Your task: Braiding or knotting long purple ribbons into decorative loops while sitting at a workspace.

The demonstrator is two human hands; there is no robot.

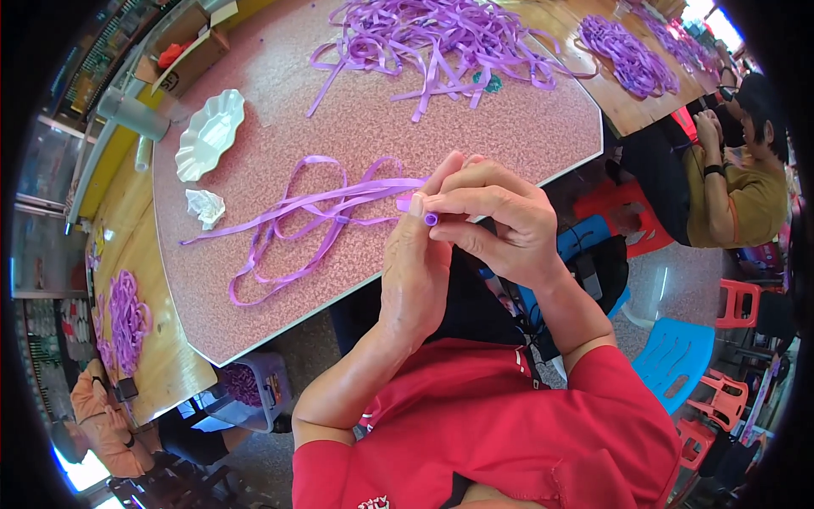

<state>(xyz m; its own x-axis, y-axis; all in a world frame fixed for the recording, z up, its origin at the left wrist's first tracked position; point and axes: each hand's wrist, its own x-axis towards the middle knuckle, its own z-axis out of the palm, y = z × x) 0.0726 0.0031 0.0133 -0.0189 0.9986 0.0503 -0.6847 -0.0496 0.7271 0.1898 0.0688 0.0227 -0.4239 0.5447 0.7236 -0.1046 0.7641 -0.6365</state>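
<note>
A purple ribbon [331,201] lies in loose loops on the pink speckled table [280,127], and its near end runs up into my hands just above the table's front edge. My left hand [414,267] pinches the ribbon between thumb and fingers. Close against it, my right hand [506,216] has thumb and index finger at a small rolled purple coil [432,219] of the ribbon. The other right-hand fingers curl above. How the coil joins the ribbon is partly hidden by the fingers.
A big tangle of purple ribbons [441,42] covers the table's far side. At left are a white scalloped dish [210,136], crumpled tissue [205,208], a grey tumbler [131,114] and a cardboard box [191,55]. Co-workers sit at both sides, near more ribbon heaps [627,55].
</note>
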